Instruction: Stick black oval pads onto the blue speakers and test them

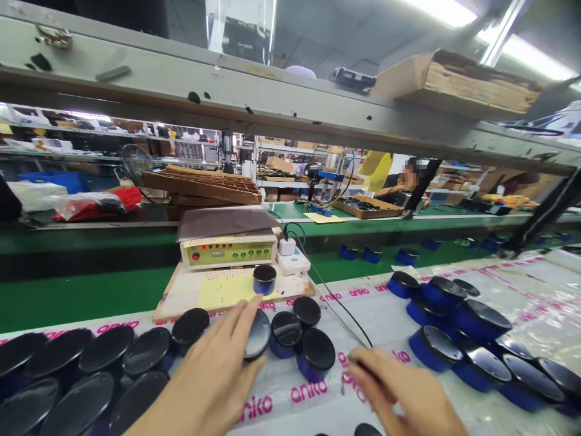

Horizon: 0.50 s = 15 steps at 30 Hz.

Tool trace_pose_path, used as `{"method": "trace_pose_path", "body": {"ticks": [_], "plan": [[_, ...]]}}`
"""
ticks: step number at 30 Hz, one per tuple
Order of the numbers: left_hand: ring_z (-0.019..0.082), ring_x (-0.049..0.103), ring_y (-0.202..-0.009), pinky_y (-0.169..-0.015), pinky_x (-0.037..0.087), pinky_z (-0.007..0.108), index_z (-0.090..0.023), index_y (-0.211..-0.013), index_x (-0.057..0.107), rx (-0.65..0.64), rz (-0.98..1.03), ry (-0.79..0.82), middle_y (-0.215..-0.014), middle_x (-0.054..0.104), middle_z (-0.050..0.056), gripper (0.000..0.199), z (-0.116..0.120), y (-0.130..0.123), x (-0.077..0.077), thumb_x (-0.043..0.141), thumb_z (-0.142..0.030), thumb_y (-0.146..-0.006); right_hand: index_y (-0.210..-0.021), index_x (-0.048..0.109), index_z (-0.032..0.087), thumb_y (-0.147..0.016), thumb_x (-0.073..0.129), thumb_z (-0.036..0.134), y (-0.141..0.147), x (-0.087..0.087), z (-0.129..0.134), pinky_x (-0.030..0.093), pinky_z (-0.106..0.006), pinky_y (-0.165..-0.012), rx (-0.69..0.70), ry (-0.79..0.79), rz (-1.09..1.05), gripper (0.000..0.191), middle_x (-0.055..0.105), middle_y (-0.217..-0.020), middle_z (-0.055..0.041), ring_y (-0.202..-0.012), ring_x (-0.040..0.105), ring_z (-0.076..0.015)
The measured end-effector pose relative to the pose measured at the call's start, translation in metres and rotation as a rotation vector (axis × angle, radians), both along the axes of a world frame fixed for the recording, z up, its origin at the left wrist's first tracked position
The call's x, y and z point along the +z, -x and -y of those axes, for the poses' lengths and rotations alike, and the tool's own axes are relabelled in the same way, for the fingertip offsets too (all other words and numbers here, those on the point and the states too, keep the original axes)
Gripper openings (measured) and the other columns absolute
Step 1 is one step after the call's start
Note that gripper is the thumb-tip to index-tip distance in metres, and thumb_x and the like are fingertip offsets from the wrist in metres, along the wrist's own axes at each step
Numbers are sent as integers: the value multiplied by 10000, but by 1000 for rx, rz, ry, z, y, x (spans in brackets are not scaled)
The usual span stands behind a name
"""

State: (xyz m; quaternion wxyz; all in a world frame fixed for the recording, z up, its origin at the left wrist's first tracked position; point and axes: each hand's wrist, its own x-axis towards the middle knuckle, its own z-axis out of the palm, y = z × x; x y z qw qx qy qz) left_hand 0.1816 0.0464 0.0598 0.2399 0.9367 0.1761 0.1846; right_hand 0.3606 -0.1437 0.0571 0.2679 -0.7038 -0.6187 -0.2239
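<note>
Black-topped blue cylinders (pixel 442 303) stand in two crowds on the printed "anko" plastic sheet (pixel 308 393) covering the bench (pixel 82 300), to the left and right of your hands. Your left hand (pixel 213 378) is spread, its fingertips (pixel 247 318) just beside the glossy top of one cylinder (pixel 257 334). Your right hand (pixel 399 387) is loosely curled near a black cable (pixel 345 315), and you can't tell whether it pinches anything. Another cylinder (pixel 264 280) stands on a perforated yellow sheet (pixel 224 287) on a wooden board (pixel 181 313), in front of a control box (pixel 229 251) with red and green lights. A co-worker (pixel 403 181) sits far down the line
</note>
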Motion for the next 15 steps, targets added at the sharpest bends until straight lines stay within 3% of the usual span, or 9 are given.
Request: {"method": "trace_pose_path", "body": {"ticks": [4, 6, 8, 11, 15], "plan": [[339, 454, -1254, -997, 431, 471, -265, -1385, 410, -173, -56, 201, -1392, 481, 88, 784, 4, -17, -32, 623, -134, -642, -832, 542, 189, -1005, 203, 409, -74, 10, 1, 443, -225, -498, -561, 230, -187, 440, 564, -575, 25, -506, 557, -128], [339, 434, -1259, -976, 452, 458, -289, -1351, 456, -232, -61, 211, -1399, 475, 57, 815, 11, -29, -52, 602, -73, -579, -849, 564, 155, -997, 276, 410, -119, 11, -9, 481, -281, -604, -713, 273, -175, 412, 606, -662, -14, -628, 605, -157], [348, 383, -1286, -976, 444, 478, -284, -1356, 448, -228, -73, 161, -1448, 407, 58, 825, 18, -37, -64, 580, -44, -578, -939, 595, 117, -942, 475, 386, -159, 12, -19, 500, -353, -744, -814, 327, -159, 295, 642, -881, -60, -817, 624, -180], [374, 294, -1331, -1012, 380, 542, -269, -1361, 439, -193, -74, 124, -1490, 323, 89, 781, 22, -36, -57, 641, -93, -628, -1118, 574, 126, -888, 590, 328, -199, 14, -31, 490, -417, -841, -873, 409, -177, 306, 590, -1132, -92, -981, 594, -209], [328, 371, -1277, -998, 408, 495, -288, -1270, 525, -154, 142, 324, -1405, 429, 85, 522, 22, -23, -19, 649, -350, -767, -1121, 570, 146, -901, 570, 320, -207, 26, -44, 510, -395, -795, -739, 464, -239, 281, 597, -1106, -72, -929, 606, -192]]}}
